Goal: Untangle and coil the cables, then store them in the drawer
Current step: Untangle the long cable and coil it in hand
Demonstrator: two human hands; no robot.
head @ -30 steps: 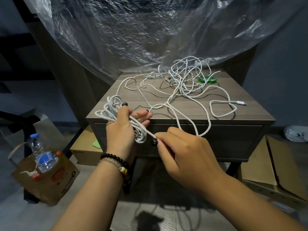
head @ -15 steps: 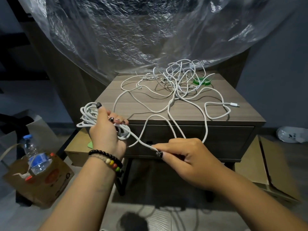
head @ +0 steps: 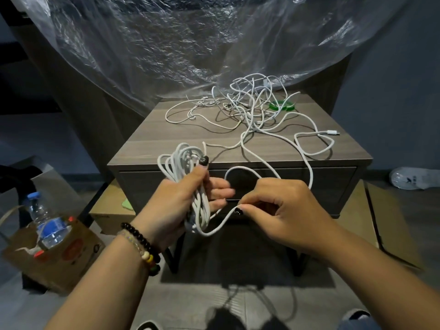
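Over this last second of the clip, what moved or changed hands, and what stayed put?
The left hand turned its bundle of coiled white cable from lying sideways to standing upright. The right hand, pinching the free white strand, brought a fresh loop in beside the bundle. Nothing was let go. The tangled white cables, green ring and closed drawer of the grey wooden nightstand are unchanged.

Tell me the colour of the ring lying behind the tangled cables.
Green ring, head view.

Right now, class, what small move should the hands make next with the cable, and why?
Probably lay one more loop: the right hand pinches the slack cable beside the coil held in the left hand, and much cable still lies tangled on the table.
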